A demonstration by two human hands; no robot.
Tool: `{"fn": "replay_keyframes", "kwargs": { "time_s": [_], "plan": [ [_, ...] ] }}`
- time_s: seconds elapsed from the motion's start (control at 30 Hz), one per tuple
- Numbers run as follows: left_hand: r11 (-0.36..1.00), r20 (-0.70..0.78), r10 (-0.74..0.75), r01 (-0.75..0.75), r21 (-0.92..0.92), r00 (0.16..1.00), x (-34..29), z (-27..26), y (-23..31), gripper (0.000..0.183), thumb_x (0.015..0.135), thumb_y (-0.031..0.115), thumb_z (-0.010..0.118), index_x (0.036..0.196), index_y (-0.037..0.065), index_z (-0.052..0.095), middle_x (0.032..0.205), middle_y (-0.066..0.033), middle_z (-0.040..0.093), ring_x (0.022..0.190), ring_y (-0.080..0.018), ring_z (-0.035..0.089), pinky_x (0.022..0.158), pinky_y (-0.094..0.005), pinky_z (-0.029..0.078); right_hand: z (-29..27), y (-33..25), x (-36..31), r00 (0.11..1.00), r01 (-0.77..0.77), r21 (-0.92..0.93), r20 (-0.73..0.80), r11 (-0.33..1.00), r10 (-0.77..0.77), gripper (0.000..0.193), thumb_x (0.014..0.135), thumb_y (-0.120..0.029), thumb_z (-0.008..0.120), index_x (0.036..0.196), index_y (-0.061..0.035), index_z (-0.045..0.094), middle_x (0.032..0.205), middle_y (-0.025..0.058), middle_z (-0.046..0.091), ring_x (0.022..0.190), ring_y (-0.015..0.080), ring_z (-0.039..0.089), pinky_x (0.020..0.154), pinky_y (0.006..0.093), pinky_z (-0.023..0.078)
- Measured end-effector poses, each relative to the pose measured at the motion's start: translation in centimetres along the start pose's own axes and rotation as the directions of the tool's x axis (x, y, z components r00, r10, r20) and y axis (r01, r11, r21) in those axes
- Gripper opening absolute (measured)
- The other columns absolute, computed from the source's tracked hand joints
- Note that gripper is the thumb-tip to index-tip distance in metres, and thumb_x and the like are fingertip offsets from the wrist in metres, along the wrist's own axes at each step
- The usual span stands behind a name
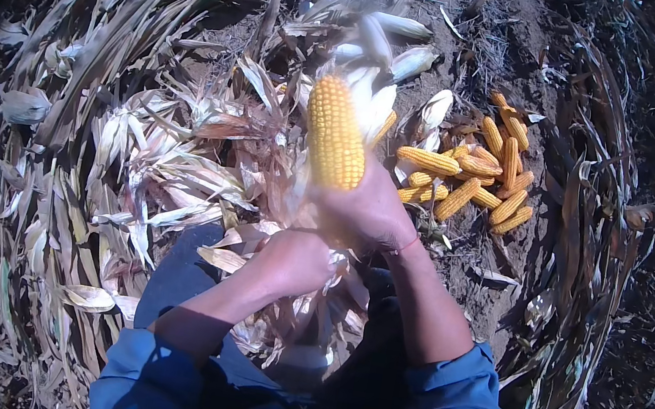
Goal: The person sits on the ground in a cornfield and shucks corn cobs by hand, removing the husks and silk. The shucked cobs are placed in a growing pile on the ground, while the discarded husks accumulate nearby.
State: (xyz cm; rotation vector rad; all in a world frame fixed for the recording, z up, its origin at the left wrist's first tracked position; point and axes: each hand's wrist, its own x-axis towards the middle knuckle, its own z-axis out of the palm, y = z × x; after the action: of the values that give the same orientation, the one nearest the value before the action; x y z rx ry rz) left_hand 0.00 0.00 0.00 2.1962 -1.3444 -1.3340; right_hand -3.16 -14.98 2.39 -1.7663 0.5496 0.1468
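Note:
A bare yellow ear of corn (337, 133) stands tilted up between my hands, its kernels showing. My right hand (374, 210) is closed around its lower part. Just below, my left hand (299, 262) is closed at the base of the ear, on pale corn husk (302, 216) that is blurred by motion. The fingers of this hand are partly hidden. Beyond the ear lie several ears still in white husk (412, 62). To the right is a pile of husked yellow ears (457, 198).
Loose dry husks (181, 156) heap up at the left and between my legs. Long rows of dry corn stalks (95, 74) flank me on the left, with more stalks (595, 247) on the right. Brown soil (491, 38) shows between them. One husk-covered ear (437, 108) lies beside the pile.

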Motion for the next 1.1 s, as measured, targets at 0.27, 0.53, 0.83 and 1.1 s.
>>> {"fn": "replay_keyframes", "kwargs": {
  "time_s": [0.27,0.53,0.83,1.1],
  "plan": [
    [0.945,-0.272,0.322,-0.325,0.034,0.907,-1.8,0.8,-0.4,0.014,0.073,0.015,0.061,0.079,0.002,0.062,0.071,-0.0173,0.064,0.064,-0.0336,0.065,0.062,-0.0424,0.053,-0.2,2.1,-0.1,0.957,-0.188,0.706,0.288,0.683,-0.034,0.048,0.080,-0.026,0.071,0.116,0.0003,0.053,0.099,0.0068,0.062,0.086,0.0147,0.062,0.076,0.0287,0.052],
    [0.732,-0.482,0.579,-0.679,-0.048,0.658,-3.4,2.3,1.9,0.017,0.062,0.006,0.067,0.078,0.009,0.064,0.067,-0.0077,0.063,0.060,-0.0244,0.064,0.053,-0.0332,0.050,-4.0,6.3,4.3,0.828,0.288,0.913,-0.389,0.288,0.405,0.035,0.092,-0.035,0.057,0.110,-0.0052,0.056,0.093,0.0097,0.062,0.079,0.0251,0.064,0.068,0.0377,0.056],
    [0.925,-0.547,-0.076,0.264,0.273,0.834,-3.4,-4.2,-5.9,0.052,0.067,0.010,0.073,0.116,0.005,0.058,0.100,-0.0149,0.064,0.100,-0.0312,0.059,0.090,-0.0415,0.041,-16.7,11.7,-2.0,0.584,0.701,0.693,-0.694,0.169,0.421,0.029,0.087,-0.022,0.063,0.108,-0.0036,0.056,0.097,0.0112,0.063,0.089,0.0226,0.062,0.074,0.0370,0.051],
    [0.964,-0.565,-0.102,0.221,0.146,0.818,-1.3,-4.0,-4.9,0.061,0.076,0.023,0.073,0.130,0.005,0.050,0.119,-0.0182,0.059,0.117,-0.0313,0.052,0.106,-0.0454,0.030,-13.2,11.8,2.9,0.834,0.076,0.620,-0.469,0.781,0.291,0.016,0.091,-0.017,0.062,0.101,-0.0046,0.058,0.080,0.0043,0.063,0.065,0.0105,0.061,0.057,0.0229,0.050]
  ]
}}
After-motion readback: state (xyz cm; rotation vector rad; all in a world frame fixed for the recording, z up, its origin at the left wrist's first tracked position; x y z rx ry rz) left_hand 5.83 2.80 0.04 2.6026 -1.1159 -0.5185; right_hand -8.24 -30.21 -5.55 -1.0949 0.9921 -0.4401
